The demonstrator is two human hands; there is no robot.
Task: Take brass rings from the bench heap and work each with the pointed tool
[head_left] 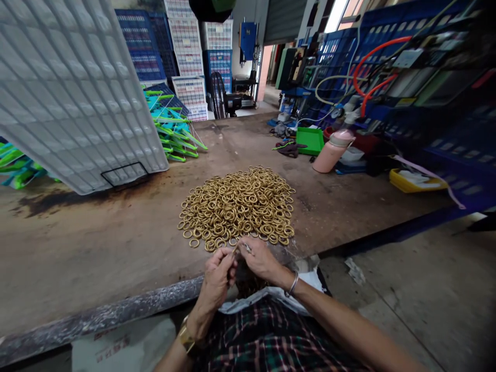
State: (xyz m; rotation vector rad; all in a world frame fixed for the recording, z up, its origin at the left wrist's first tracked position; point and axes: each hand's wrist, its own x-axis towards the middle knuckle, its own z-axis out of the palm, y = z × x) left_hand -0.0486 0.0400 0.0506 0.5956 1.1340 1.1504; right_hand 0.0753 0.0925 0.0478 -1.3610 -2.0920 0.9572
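Observation:
A heap of brass-coloured rings (236,204) lies on the worktable (127,243) just beyond my hands. My left hand (219,274) is closed, thumb and fingers pinching a single brass-coloured ring (235,250) seen nearly edge-on. Against the same ring, the fingertips of my right hand (260,259) are pressed together. A small shiny metal piece (246,248) shows at the right fingers; its kind is too small to make out. Below both hands, a white bag (267,293) lies open over my lap at the table's edge, with dark contents partly hidden.
A large white plastic crate (77,93) stands tilted at left, beside green and blue plastic frames (174,129). At right are a pink bottle (334,151), a green tray (310,140), a dark glove (289,148) and a yellow tray (416,181). Stacked crates (189,62) rise behind.

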